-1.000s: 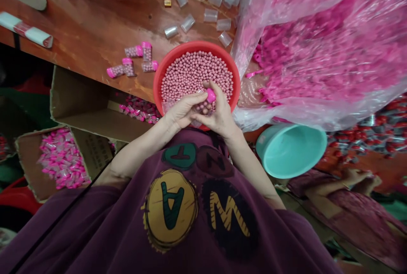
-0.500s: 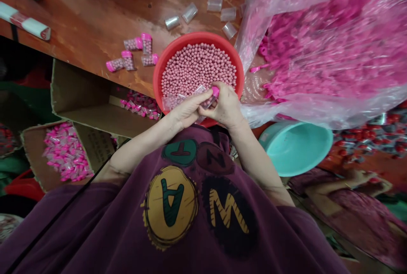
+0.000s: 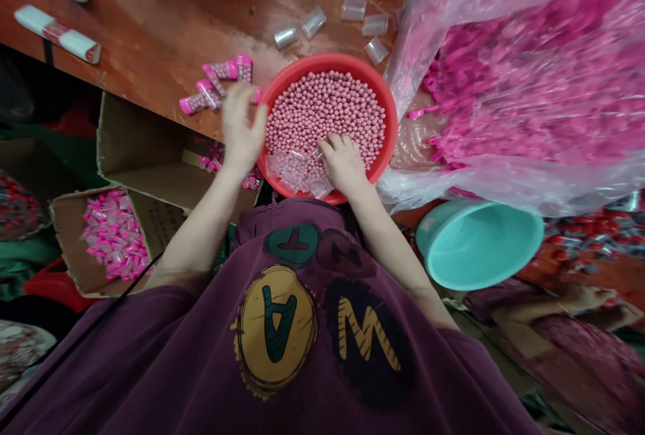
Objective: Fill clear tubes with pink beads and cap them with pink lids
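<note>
My left hand (image 3: 243,129) hangs open above the bowl's left rim, fingers spread, right by several bead-filled tubes with pink caps (image 3: 216,82) on the table. My right hand (image 3: 344,165) rests on pink beads (image 3: 325,109) in a red plastic bowl (image 3: 388,119), and holds nothing that I can see. Beside it, a clump of clear plastic (image 3: 297,173) lies on the beads. Empty clear plastic tubes (image 3: 312,21) lie scattered beyond the bowl. My left hand partly hides the filled tubes.
The reddish wooden table (image 3: 151,25) ends at a front edge, below which stand cardboard boxes of pink-capped packets (image 3: 113,233). A plastic bag of pink parts (image 3: 529,99) fills the right. There is a teal basin (image 3: 478,243), and a co-worker's hand (image 3: 569,300) is at lower right.
My hands have come apart. The left has moved up and left, out over the bowl's rim, and no longer holds the pink-capped tube. The right has dropped onto the beads.
</note>
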Available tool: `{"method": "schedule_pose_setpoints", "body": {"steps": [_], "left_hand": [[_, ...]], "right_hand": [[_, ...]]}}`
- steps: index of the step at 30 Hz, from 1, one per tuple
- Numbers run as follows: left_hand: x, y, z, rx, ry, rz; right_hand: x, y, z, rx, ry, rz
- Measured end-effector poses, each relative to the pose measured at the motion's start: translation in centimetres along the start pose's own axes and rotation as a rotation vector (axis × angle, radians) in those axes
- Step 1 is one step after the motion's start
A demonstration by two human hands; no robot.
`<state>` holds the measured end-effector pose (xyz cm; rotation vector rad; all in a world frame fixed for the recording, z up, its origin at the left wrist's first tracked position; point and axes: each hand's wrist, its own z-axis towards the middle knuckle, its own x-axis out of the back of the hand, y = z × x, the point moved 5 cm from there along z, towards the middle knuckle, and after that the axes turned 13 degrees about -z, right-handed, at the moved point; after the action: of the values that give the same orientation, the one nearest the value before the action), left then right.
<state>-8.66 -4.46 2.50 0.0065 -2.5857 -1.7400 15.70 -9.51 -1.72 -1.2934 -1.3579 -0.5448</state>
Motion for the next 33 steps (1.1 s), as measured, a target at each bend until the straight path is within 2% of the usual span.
{"method": "schedule_pose_setpoints", "body": {"steps": [4, 7, 9, 12, 15, 17, 18, 19, 21, 23, 25, 27, 29, 33], "left_hand": [[-7.4, -2.4, -1.1, -0.035, -0.213, 0.244], [-10.5, -3.4, -0.9, 0.052, -0.343, 0.273], [-11.1, -3.4, -0.4, 0.122, -0.435, 0.197], [-10.8, -3.4, 0.7, 0.174, -0.512, 0.173], [-10.2, -3.8, 1.5, 0.16, -0.539, 0.335], [-9.9, -4.2, 1.7, 0.126, -0.525, 0.541], [-9.8, -4.4, 1.8, 0.097, -0.498, 0.661], [-9.8, -4.5, 1.7, 0.061, -0.465, 0.772], [-10.0, -4.8, 1.5, -0.01, -0.415, 0.925], [-10.4, -5.3, 1.3, -0.042, -0.395, 0.999], [-10.6, -5.9, 1.2, -0.049, -0.383, 1.043], [-10.6, -6.5, 1.2, -0.07, -0.372, 1.058], [-10.4, -7.2, 1.3, -0.097, -0.375, 1.045], [-9.6, -9.5, 1.5, -0.094, -0.361, 1.009]], "right_hand": [[-0.5, 0.3, 0.8, -0.066, 0.074, 0.08], [-0.2, 0.9, 0.8, -0.127, 0.108, 0.082], [-0.2, 0.6, 0.8, -0.129, 0.088, 0.057], [-0.3, -0.6, 0.9, -0.113, 0.075, 0.064], [0.0, -1.0, 0.4, -0.075, 0.141, 0.141], [0.9, 0.0, -0.6, -0.022, 0.255, 0.216], [1.5, 1.4, -1.2, -0.034, 0.329, 0.252], [2.1, 3.4, -1.9, -0.114, 0.406, 0.283], [2.5, 9.0, -3.6, -0.479, 0.465, 0.332], [2.0, 14.7, -5.6, -0.911, 0.385, 0.359], [1.3, 19.2, -7.3, -1.174, 0.268, 0.36], [1.2, 22.3, -8.5, -1.299, 0.238, 0.323], [1.7, 24.4, -9.5, -1.42, 0.267, 0.253], [4.7, 27.7, -10.6, -1.581, 0.381, 0.095]]}}
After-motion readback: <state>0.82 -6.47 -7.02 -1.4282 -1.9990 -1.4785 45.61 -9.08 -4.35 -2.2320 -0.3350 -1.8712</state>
